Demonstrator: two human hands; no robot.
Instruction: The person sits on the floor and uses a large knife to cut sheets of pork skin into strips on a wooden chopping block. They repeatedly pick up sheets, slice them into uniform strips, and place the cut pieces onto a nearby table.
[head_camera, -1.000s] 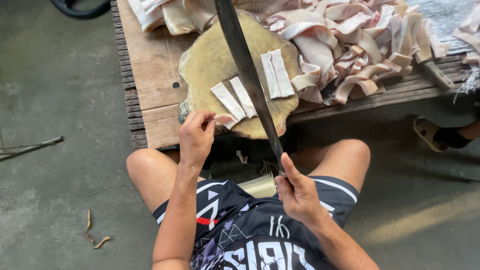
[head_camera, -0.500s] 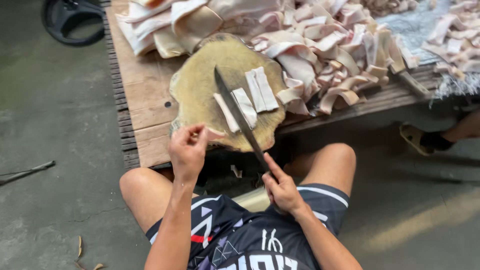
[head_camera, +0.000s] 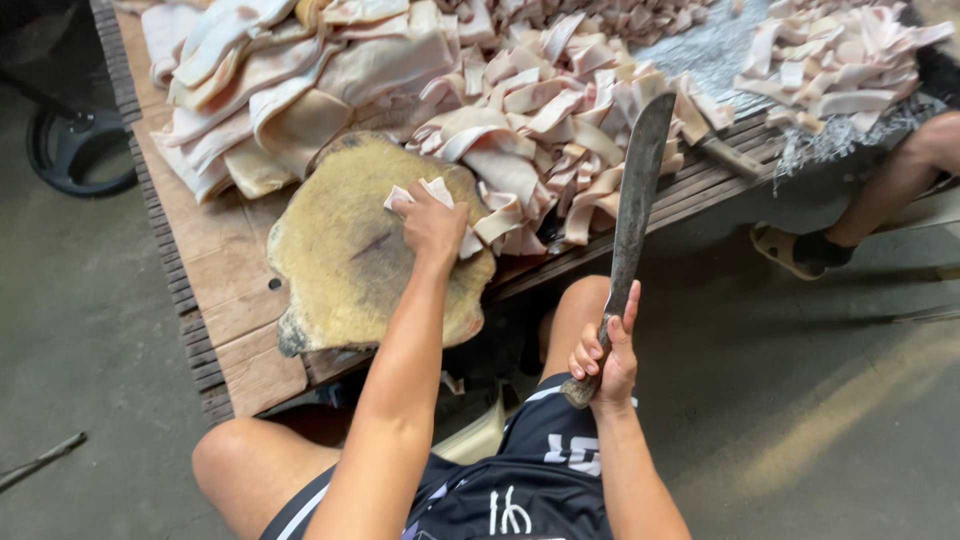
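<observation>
My left hand (head_camera: 432, 222) reaches across a round, worn wooden chopping block (head_camera: 350, 250) and presses on several pale cut strips (head_camera: 425, 192) at the block's far right edge, next to a big heap of similar pale strips (head_camera: 540, 130). My right hand (head_camera: 603, 358) grips the handle of a long, dark machete (head_camera: 635, 200), held upright off the block, with the blade pointing away over the table edge.
The block lies on a low slatted wooden table (head_camera: 215, 300). Large pale sheets (head_camera: 260, 90) are piled at the back left. Another person's leg and sandalled foot (head_camera: 800, 245) are at the right. A dark round object (head_camera: 75, 150) sits on the concrete floor at left.
The machete has lifted off the block and swung right. My left hand has moved from the block's near edge to the cut strips at its far right side.
</observation>
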